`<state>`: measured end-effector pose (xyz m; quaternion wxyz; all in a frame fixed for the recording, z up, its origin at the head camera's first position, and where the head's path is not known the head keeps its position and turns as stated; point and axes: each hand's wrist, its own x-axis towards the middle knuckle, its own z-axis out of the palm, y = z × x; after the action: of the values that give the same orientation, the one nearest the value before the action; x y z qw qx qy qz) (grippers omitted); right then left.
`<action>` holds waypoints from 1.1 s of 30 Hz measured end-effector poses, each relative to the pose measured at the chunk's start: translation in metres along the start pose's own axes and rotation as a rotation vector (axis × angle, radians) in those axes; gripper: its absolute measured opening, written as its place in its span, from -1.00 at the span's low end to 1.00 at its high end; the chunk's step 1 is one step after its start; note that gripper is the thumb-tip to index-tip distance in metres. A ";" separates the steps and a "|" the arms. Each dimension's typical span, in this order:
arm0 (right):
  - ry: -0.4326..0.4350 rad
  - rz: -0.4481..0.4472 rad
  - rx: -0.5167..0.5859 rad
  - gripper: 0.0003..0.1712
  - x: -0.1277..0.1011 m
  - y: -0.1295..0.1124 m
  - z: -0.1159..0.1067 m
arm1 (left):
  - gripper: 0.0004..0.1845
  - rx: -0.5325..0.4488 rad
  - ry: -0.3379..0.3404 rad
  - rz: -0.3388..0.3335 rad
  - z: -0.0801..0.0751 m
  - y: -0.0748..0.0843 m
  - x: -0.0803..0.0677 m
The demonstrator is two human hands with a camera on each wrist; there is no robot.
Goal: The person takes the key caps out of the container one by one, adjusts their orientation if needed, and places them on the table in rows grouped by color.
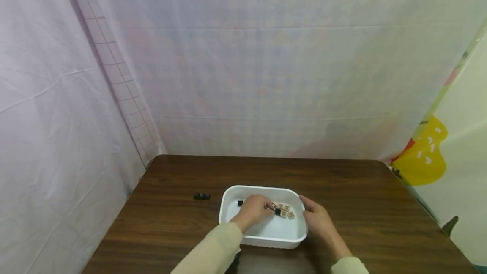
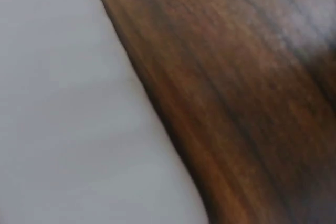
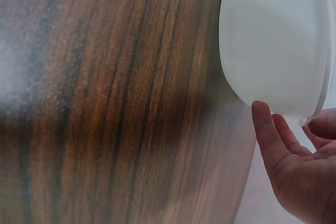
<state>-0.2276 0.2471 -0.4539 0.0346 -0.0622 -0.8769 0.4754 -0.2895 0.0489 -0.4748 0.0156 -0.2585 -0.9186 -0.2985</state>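
Note:
In the head view a white plastic tray point(image 1: 262, 240) sits on the brown table. My left hand point(image 1: 253, 211) reaches over its near rim with fingers curled, pinching a small black block point(image 1: 277, 212) at the fingertips. Beside that block, several small tan square pieces point(image 1: 291, 215) lie on the tray's floor. Another black block point(image 1: 240, 203) is in the tray's left part, partly hidden by my left hand. My right hand point(image 1: 317, 219) grips the tray's right end. The right wrist view shows its fingers point(image 3: 265, 129) against the outer wall and the thumb at the rim.
A short row of black blocks point(image 1: 201, 196) lies on the wooden table point(image 1: 171, 223), left of the tray. White curtain-like sheets point(image 1: 266, 75) hang behind the table and along both sides. A yellow printed shape point(image 1: 422, 160) shows on the right sheet.

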 end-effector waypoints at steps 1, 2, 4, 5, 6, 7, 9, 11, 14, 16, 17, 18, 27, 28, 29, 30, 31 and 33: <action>-0.002 0.002 0.004 -0.41 0.000 0.000 0.000 | -0.95 -0.014 -0.002 0.009 -0.002 0.000 0.000; -0.005 0.006 0.007 -0.41 0.000 0.000 0.000 | -0.95 -0.027 -0.005 0.014 -0.004 0.000 0.000; -0.011 0.015 0.009 -0.40 0.001 0.000 0.001 | -0.95 -0.051 -0.006 0.020 -0.008 0.000 -0.001; -0.013 0.018 0.009 -0.40 0.001 0.000 0.000 | -0.95 -0.060 -0.004 0.024 -0.010 -0.001 -0.002; -0.015 0.018 0.008 -0.40 0.001 0.001 0.000 | -0.95 -0.077 -0.004 0.025 -0.013 -0.001 -0.003; -0.016 0.022 0.006 -0.40 0.002 0.001 0.000 | -0.95 -0.091 -0.001 0.024 -0.015 -0.002 -0.003; -0.012 0.022 0.006 -0.40 0.002 0.001 0.001 | -0.94 -0.119 0.002 0.027 -0.021 -0.003 -0.005; -0.008 0.022 0.006 -0.40 0.002 0.002 0.001 | -0.92 -0.142 0.001 0.029 -0.026 -0.006 -0.007; -0.008 0.033 0.008 -0.39 0.003 0.001 0.001 | -0.88 -0.160 -0.002 0.028 -0.033 -0.010 -0.010; -0.013 0.045 0.005 -0.38 0.002 0.001 0.001 | -0.86 -0.165 -0.002 0.025 -0.037 -0.012 -0.011; -0.012 0.043 0.004 -0.38 0.002 0.000 0.001 | -0.86 -0.168 -0.001 0.026 -0.039 -0.013 -0.011; -0.013 0.049 0.004 -0.38 0.002 0.000 0.001 | -0.86 -0.172 0.002 0.028 -0.041 -0.014 -0.011; -0.012 0.029 0.036 -0.39 0.001 0.000 0.002 | -0.84 -0.248 0.026 -0.040 -0.061 -0.027 -0.015; -0.012 0.025 0.039 -0.39 0.001 0.000 0.002 | -0.84 -0.256 0.027 -0.055 -0.064 -0.029 -0.015; -0.012 0.021 0.041 -0.40 0.001 0.000 0.002 | -0.84 -0.268 0.029 -0.069 -0.067 -0.032 -0.016; -0.009 0.017 0.042 -0.40 0.001 0.001 0.002 | -0.83 -0.275 0.034 -0.083 -0.070 -0.034 -0.016; -0.006 0.015 0.038 -0.40 0.001 0.001 0.002 | -0.83 -0.282 0.042 -0.094 -0.073 -0.036 -0.016; -0.003 0.016 0.026 -0.41 0.001 0.001 0.001 | -0.83 -0.285 0.061 -0.107 -0.077 -0.041 -0.017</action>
<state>-0.2283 0.2466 -0.4556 0.0302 -0.0681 -0.8702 0.4870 -0.3044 -0.0304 -0.4366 -0.0094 -0.1998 -0.8784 -0.4341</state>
